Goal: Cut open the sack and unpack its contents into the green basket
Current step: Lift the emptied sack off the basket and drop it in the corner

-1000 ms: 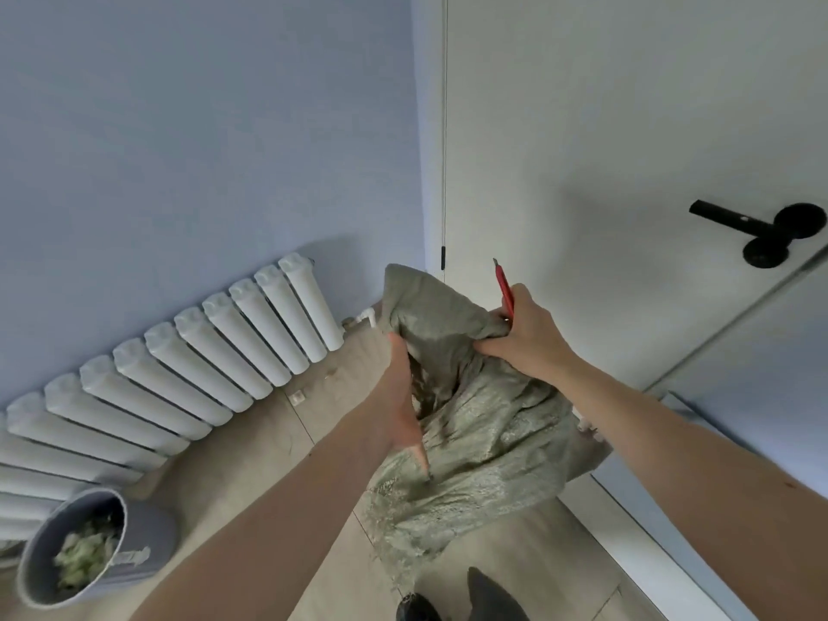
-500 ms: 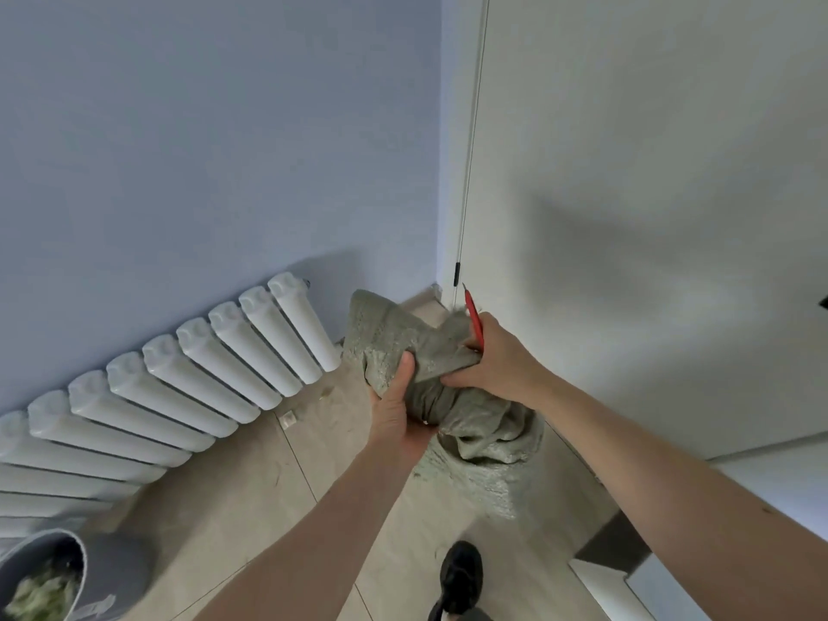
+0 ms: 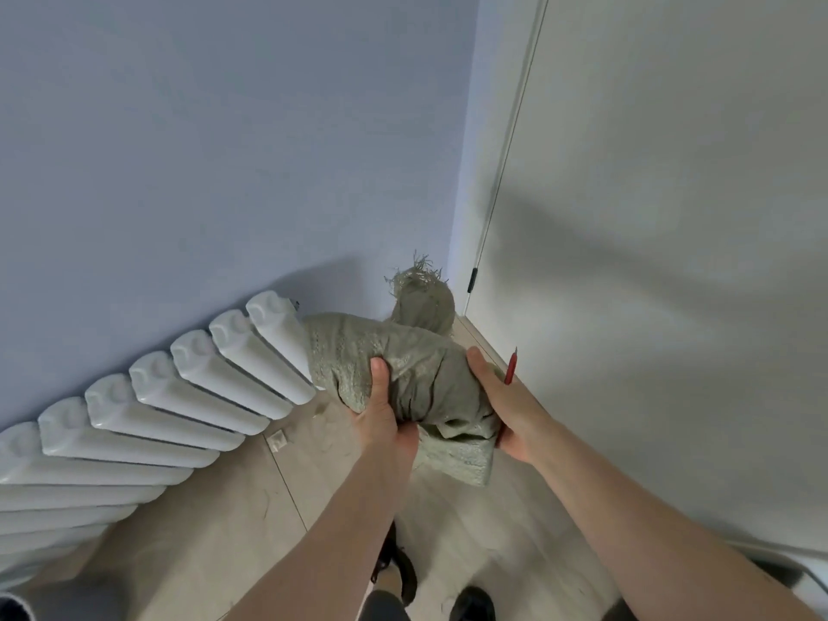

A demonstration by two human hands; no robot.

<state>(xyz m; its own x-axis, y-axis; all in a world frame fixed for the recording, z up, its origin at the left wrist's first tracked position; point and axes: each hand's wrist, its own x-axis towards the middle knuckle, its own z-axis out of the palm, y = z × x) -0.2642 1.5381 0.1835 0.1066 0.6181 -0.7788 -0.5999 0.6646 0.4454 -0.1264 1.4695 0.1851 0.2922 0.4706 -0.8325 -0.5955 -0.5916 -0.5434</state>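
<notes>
Now bunched tighter and raised further than half a second ago: sack (image 3: 416, 374), gripped left and right by left hand (image 3: 381, 423) and right hand (image 3: 506, 410) (red cutter (image 3: 511, 367) too). Apparently emptied; green basket unseen.

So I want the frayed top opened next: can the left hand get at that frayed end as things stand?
Probably yes, once it lets go. The left hand grips the sack at the middle; the frayed end sticks up beyond with nothing covering it.
</notes>
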